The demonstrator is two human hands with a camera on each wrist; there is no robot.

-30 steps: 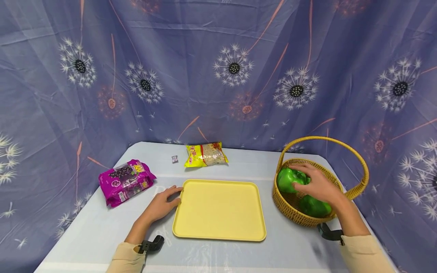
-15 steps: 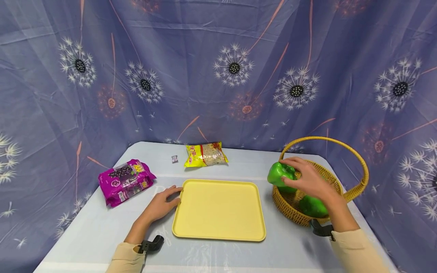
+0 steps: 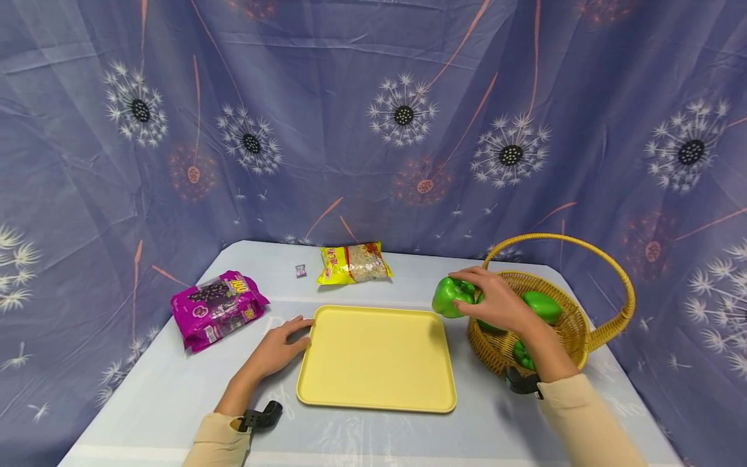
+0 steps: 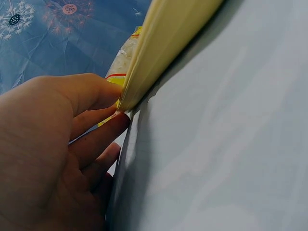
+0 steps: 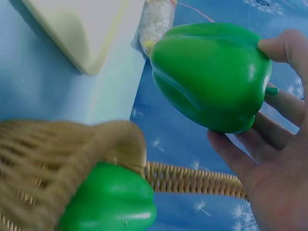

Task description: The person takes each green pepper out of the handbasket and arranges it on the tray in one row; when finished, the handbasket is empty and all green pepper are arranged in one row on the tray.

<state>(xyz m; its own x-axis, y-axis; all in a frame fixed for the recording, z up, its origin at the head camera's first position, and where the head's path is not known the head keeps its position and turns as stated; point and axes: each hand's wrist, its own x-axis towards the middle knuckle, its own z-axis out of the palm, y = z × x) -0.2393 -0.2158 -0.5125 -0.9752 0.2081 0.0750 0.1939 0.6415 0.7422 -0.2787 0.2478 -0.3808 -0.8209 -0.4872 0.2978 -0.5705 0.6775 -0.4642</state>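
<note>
My right hand [image 3: 495, 299] holds a glossy green bell pepper [image 3: 449, 297] between thumb and fingers, raised near the tray's upper right corner. In the right wrist view the fingers wrap the stem end of the pepper [image 5: 211, 77]. Below and right of the hand stands the wicker basket [image 3: 487, 353] with more green peppers inside, one of them a pepper [image 3: 543, 307] near the back. My left hand [image 3: 279, 350] rests at the left edge of the yellow tray [image 3: 376, 358]. Its thumb and fingertips touch the tray's rim [image 4: 144, 62] in the left wrist view, fairly straight.
A purple snack bag [image 3: 218, 310] lies left of the tray. Behind the tray are a yellow snack bag [image 3: 355, 263] and a tiny wrapped packet [image 3: 300, 270]. The basket's tall handle [image 3: 613, 263] arches up at the right. A patterned curtain [image 3: 327, 143] hangs behind the table.
My right hand has lifted the bell pepper out of the basket and carried it left toward the tray. More peppers now show in the basket. The left hand has stayed at the tray's edge.
</note>
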